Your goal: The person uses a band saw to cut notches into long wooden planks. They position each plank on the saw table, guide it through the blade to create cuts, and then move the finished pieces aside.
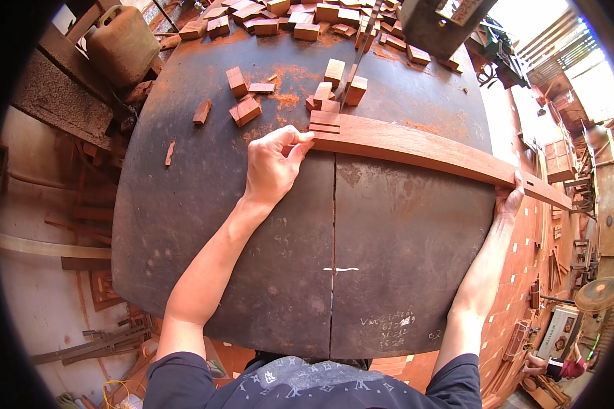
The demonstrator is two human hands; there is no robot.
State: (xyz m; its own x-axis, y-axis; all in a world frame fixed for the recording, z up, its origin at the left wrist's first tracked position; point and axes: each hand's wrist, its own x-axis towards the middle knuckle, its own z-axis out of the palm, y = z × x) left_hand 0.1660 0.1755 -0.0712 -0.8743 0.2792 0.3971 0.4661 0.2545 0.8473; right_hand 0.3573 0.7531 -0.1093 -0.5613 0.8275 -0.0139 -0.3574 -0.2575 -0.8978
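Note:
A long reddish-brown wooden beam (pixel 423 146) lies across the dark metal saw table (pixel 252 300) and juts past its right edge. Slots are cut into its left end. My left hand (pixel 273 163) is closed, thumb and fingers pinching at that slotted end. Farther right, my right hand (pixel 509 198) grips the beam near the table's edge, thumb on top and most fingers hidden beneath. Just behind the left end stands the thin upright band saw blade (pixel 351 82). Small wood blocks, one a pale offcut (pixel 333 71), sit close around the blade.
Many wood offcuts (pixel 307 31) are heaped along the table's far edge. More blocks (pixel 245 109) and orange sawdust lie left of the blade. A dark saw guide (pixel 443 27) hangs above at the back. A plastic jerrycan (pixel 123 44) stands far left; another person (pixel 559 367) is at lower right.

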